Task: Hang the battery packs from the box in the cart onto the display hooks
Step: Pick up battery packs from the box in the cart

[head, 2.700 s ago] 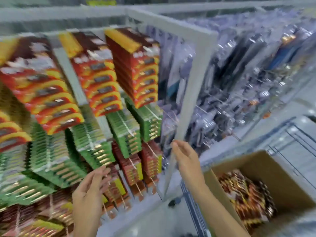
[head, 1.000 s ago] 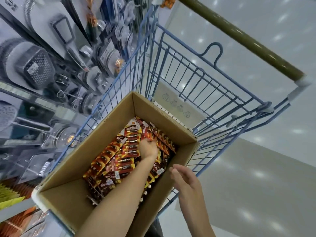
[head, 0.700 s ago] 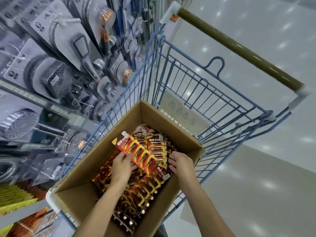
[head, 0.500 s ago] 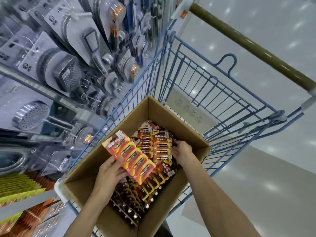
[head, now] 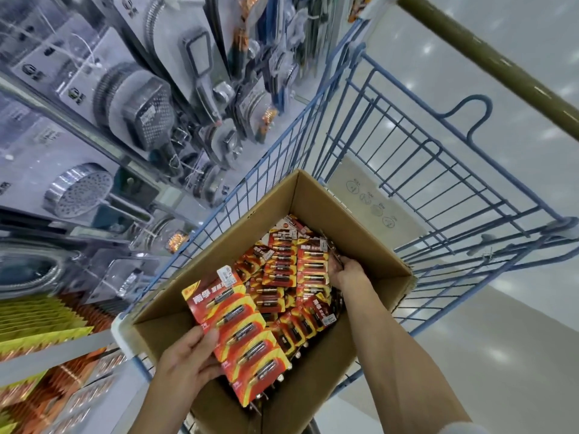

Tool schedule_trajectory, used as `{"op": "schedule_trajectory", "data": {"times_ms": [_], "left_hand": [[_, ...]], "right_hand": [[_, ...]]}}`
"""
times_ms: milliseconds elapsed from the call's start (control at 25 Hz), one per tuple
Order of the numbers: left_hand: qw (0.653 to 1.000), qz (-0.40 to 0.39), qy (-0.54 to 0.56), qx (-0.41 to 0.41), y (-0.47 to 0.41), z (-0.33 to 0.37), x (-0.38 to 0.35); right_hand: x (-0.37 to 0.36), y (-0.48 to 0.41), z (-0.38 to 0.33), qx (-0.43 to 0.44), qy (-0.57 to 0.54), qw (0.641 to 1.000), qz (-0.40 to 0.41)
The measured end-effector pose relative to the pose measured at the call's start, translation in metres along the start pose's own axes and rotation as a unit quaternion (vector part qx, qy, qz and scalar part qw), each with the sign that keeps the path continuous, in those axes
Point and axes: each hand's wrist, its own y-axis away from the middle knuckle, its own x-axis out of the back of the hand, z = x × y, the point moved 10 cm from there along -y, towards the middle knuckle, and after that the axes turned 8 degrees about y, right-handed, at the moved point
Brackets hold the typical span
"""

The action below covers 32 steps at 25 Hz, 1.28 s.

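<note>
Head view.

Item one: a brown corrugated cardboard box (head: 175, 302), open-topped, seated in the blue wire shopping cart (head: 407, 170). It holds loose battery packs (head: 282, 270) of glossy red-and-yellow card, heaped toward the far right.

Item two: a long fan of packs (head: 241, 336), overlapped like shingles and raised over the box's near left. Our left hand (head: 188, 361) grips its near edge, thumb on top.

Our right hand (head: 347, 272) digs curled fingers into the heap; we cannot tell whether it holds a pack.

We judge this the gathering step. Next, we carry the fan to the yellow-and-orange hanging stock (head: 47, 324) at near left and slip each pack onto a hook.
</note>
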Motion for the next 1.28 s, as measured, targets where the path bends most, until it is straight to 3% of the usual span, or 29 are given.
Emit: {"op": "schedule_trajectory", "data": {"times_ms": [40, 80, 160, 240, 360, 480, 560, 600, 680, 720, 840, 1040, 1120, 1160, 1200, 1280], "left_hand": [[1.0, 0.009, 0.012, -0.005, 0.001, 0.001, 0.004], [1.0, 0.012, 0.023, -0.008, 0.001, 0.001, 0.009], [0.999, 0.026, 0.022, -0.003, 0.003, -0.001, 0.016], [0.999, 0.035, 0.038, -0.013, 0.008, 0.002, 0.02], [0.997, 0.057, 0.06, -0.012, 0.017, 0.008, 0.029], [0.995, 0.066, 0.069, -0.022, 0.022, 0.011, 0.042], [0.994, 0.073, 0.075, -0.024, 0.026, 0.013, 0.052], [0.994, 0.078, 0.073, -0.024, 0.029, 0.014, 0.056], [0.993, 0.087, 0.072, -0.025, 0.034, 0.013, 0.066], [0.993, 0.09, 0.073, -0.027, 0.036, 0.012, 0.07], [0.992, 0.102, 0.073, -0.024, 0.04, 0.006, 0.081], [0.99, 0.112, 0.08, -0.019, 0.045, 0.0, 0.084], [0.99, 0.114, 0.082, -0.017, 0.045, -0.002, 0.082], [0.99, 0.115, 0.084, -0.015, 0.045, -0.004, 0.082], [0.99, 0.115, 0.085, -0.013, 0.045, -0.006, 0.081], [0.99, 0.112, 0.082, -0.009, 0.045, -0.008, 0.078]], "right_hand": [[-0.008, 0.008, -0.001, 0.007, -0.029, 1.0, -0.008], [-0.024, 0.009, 0.007, -0.052, -0.157, 0.986, -0.031], [-0.035, 0.008, 0.021, -0.145, -0.309, 0.94, -0.002], [-0.046, 0.026, 0.029, -0.158, -0.243, 0.957, -0.015], [-0.063, 0.064, 0.034, -0.135, -0.046, 0.986, -0.088], [-0.08, 0.075, 0.038, -0.073, 0.184, 0.959, -0.201], [-0.089, 0.074, 0.034, -0.019, 0.37, 0.895, -0.247], [-0.094, 0.072, 0.03, 0.017, 0.47, 0.844, -0.257], [-0.109, 0.069, 0.015, 0.109, 0.653, 0.706, -0.251], [-0.118, 0.07, 0.006, 0.141, 0.702, 0.654, -0.244], [-0.147, 0.078, -0.011, 0.194, 0.779, 0.544, -0.245], [-0.167, 0.068, 0.011, 0.205, 0.888, 0.34, -0.231], [-0.172, 0.064, 0.022, 0.259, 0.895, 0.296, -0.211], [-0.175, 0.064, 0.024, 0.295, 0.886, 0.293, -0.206], [-0.176, 0.067, 0.025, 0.328, 0.873, 0.299, -0.203], [-0.17, 0.064, 0.025, 0.35, 0.841, 0.362, -0.199]]}}
